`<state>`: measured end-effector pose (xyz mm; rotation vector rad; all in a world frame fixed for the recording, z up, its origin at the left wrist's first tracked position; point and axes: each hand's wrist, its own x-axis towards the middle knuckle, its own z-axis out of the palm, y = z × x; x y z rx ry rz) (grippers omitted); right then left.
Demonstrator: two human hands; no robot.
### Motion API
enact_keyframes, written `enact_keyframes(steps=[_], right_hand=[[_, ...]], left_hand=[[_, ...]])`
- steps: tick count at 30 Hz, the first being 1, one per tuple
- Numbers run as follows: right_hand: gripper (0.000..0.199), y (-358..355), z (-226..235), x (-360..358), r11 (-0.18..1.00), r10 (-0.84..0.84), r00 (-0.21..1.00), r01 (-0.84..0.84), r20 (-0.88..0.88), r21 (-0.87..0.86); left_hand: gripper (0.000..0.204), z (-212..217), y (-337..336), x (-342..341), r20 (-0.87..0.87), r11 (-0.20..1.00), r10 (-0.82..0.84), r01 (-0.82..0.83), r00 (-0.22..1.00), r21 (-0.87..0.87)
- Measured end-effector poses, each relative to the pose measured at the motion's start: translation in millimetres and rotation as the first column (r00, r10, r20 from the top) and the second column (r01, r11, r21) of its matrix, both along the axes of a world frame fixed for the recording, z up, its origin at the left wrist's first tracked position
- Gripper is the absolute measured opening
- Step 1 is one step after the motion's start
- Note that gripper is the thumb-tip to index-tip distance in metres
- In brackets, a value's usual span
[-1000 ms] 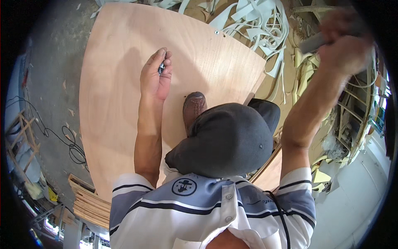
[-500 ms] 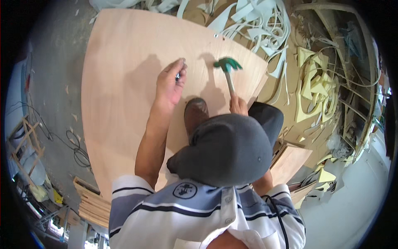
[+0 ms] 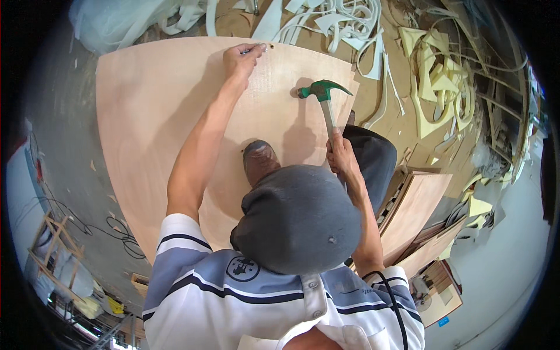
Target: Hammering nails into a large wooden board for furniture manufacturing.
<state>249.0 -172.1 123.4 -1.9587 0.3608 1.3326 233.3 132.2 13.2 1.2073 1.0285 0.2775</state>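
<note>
Since the earlier frame, the left hand (image 3: 244, 58) had reached to the plywood sheet's (image 3: 151, 105) far edge. Head view: its fingers were pinched shut on a small item, too small to identify. The right hand (image 3: 339, 155) gripped closed around the hammer (image 3: 324, 99) handle, long axis running away from the person, green head at the far end over the sheet. A brown shoe (image 3: 259, 160) rested on the sheet.

- A grey concrete floor (image 3: 64, 146) spreads out on the left, littered with small chips.
- Black cables (image 3: 87, 224) snake across the floor.
- Off-white foam offcuts (image 3: 326, 23) and yellowish scraps (image 3: 443, 87) are heaped at its far side.
- Stacked wooden boards (image 3: 417, 213) lie to its right.
- Bright daylight falls evenly.
</note>
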Motion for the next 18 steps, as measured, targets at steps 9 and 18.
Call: enact_keyframes(steps=[9, 18], right_hand=[[0.054, -9.3, -9.8, 8.7, 0.999, -0.031, 0.999, 0.031, -0.03, 0.011], [0.055, -6.9, -8.1, 9.0, 0.998, -0.069, 0.994, 0.07, -0.089, 0.002]], left_hand=[[0.014, -12.7, -0.8, 21.7, -0.15, 0.931, -0.171, 0.209, 0.974, 0.298], [0.017, -13.2, 2.3, 19.2, -0.139, 0.755, -0.276, 0.303, 0.951, 0.581]])
